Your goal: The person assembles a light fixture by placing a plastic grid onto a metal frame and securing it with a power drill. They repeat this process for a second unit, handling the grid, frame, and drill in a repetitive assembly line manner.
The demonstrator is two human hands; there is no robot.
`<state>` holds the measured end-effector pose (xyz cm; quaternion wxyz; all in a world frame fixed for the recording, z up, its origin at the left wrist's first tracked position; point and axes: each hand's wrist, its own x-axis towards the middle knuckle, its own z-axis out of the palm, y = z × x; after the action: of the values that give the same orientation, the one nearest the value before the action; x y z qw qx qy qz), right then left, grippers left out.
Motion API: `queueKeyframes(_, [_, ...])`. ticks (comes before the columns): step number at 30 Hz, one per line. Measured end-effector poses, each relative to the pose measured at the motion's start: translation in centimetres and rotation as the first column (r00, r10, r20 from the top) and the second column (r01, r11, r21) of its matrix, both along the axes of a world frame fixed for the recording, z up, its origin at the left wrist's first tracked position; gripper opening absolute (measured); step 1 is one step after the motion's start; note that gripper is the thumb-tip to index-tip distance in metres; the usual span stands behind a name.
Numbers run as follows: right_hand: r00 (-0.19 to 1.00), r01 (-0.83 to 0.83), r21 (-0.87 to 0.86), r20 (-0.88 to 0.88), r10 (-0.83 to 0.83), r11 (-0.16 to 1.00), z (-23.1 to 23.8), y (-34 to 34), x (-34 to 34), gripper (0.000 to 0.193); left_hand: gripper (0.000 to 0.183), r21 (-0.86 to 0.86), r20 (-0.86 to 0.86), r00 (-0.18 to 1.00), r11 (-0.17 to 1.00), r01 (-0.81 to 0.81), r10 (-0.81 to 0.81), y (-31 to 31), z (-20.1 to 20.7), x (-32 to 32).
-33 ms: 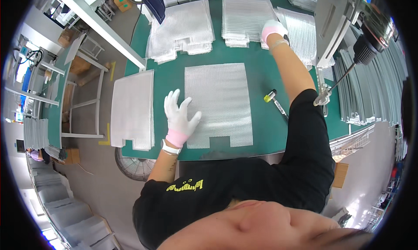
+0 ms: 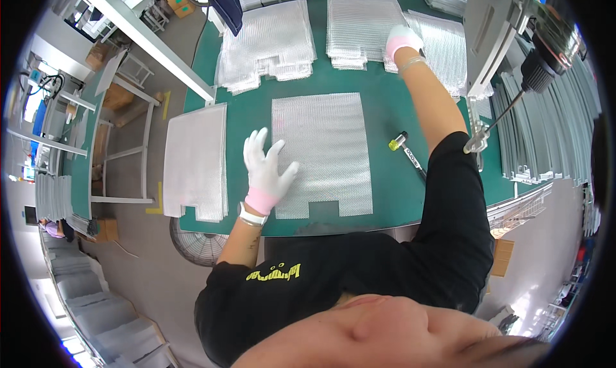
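Note:
A silvery mesh sheet (image 2: 324,150) with a notch in its near edge lies flat in the middle of the green table. My left hand (image 2: 264,173), in a white glove with a pink cuff, hovers by its left edge with fingers spread and nothing in them. Far off to the right, my gloved right hand (image 2: 402,41) rests at the border between a back stack of mesh sheets (image 2: 359,28) and another stack to its right (image 2: 439,50). Its fingers are foreshortened and mostly hidden, so whether they grip a sheet cannot be made out.
More notched mesh sheets are piled at the left (image 2: 196,159) and back left (image 2: 269,41). A small hammer (image 2: 409,153) with a yellow-green face lies right of the middle sheet. A power screwdriver (image 2: 536,69) hangs at the right, near upright grey panels (image 2: 545,124).
My left hand has shifted very slightly to the right and away from me. My right hand has barely moved, and the sheets stay as they were.

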<state>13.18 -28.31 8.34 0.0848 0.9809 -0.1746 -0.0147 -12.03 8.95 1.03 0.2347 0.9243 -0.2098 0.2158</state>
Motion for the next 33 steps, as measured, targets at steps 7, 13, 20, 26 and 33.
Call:
queueKeyframes(7, [0.339,-0.724,0.356,0.930,-0.145,0.590,1.1,-6.1,2.6,0.039,0.054,-0.208,-0.092,0.968,0.955,0.212,-0.235,-3.9,1.6,4.3])
queueKeyframes(13, [0.389,-0.910,0.410,0.786,-0.480,-0.065,-5.1,-10.6,3.3,0.036,0.045,-0.989,-0.146,0.571,0.112,-0.095,-0.808,-6.7,0.4,14.9])
queueKeyframes(20, [0.509,-0.709,0.545,0.834,-0.211,0.448,-9.1,-6.8,-1.5,0.042,0.059,-0.637,-0.229,0.840,0.728,0.253,-0.492,-12.1,4.5,30.1])
queueKeyframes(26, [0.903,-0.158,0.563,0.416,-0.112,0.811,-5.1,-4.0,-1.3,0.039,0.084,-0.298,-0.232,0.972,0.949,-0.104,0.034,-18.2,4.7,28.9])
queueKeyframes(33, [0.835,-0.214,0.313,0.551,0.007,0.925,-2.3,-3.2,-4.2,0.042,0.093,-0.253,-0.286,0.956,0.967,-0.011,-0.064,-19.7,5.0,28.8])
